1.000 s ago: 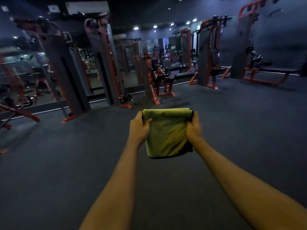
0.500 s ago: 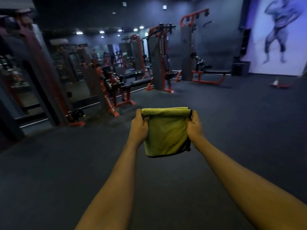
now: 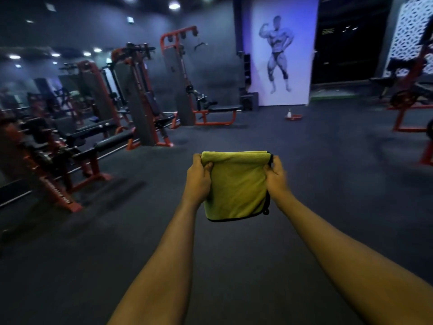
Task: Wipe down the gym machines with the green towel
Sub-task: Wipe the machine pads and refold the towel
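Pinched tight at both top corners, by left hand (image 3: 198, 178) and right hand (image 3: 276, 175): a folded, dark-edged yellow-green microfibre towel (image 3: 236, 186), hanging free out in front over the dark rubber floor (image 3: 316, 165), well apart from the red-framed, black-padded gym machines (image 3: 140, 97) to the left. Probably best to keep it folded as a firm pad, close in on the nearest one, then wipe in overlapping strokes

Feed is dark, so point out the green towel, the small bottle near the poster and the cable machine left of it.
green towel (image 3: 236, 186), head view, middle of its hanging face.
bottle (image 3: 289, 113), head view, its pale body.
cable machine (image 3: 179, 85), head view, its grey upright column.
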`<state>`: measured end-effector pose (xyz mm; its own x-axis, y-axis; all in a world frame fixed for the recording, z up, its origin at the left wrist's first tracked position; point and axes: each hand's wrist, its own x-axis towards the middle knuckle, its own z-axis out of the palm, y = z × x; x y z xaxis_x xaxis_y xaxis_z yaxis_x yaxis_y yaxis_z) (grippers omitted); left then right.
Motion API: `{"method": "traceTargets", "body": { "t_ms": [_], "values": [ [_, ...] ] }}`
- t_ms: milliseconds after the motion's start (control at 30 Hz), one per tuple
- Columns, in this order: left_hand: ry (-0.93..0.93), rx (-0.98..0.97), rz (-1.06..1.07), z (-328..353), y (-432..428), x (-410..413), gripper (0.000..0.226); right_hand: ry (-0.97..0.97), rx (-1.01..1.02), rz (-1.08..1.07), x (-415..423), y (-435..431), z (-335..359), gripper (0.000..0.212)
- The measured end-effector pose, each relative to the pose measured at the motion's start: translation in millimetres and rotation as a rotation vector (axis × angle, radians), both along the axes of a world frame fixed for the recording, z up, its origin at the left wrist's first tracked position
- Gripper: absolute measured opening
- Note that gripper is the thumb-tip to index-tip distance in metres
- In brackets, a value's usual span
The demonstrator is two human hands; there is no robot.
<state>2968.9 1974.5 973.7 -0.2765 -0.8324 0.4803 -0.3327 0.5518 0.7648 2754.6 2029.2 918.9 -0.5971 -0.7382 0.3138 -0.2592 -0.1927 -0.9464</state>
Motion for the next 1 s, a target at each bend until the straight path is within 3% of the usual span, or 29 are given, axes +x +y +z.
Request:
{"method": "traceTargets", "body": {
  "t_ms": [367,1000],
  "values": [
    [0.01,-0.005,-0.155,0.9,-205.3,-180.5,0.006,0.03,0.012,-0.181,-165.7,-162.8,13.1,0.013],
    [0.0,-0.035,-0.346,8.3,-595.3,-397.3,0.01,0.029,-0.008,-0.371,-358.3,-513.4,24.1,0.014]
  ]
}}
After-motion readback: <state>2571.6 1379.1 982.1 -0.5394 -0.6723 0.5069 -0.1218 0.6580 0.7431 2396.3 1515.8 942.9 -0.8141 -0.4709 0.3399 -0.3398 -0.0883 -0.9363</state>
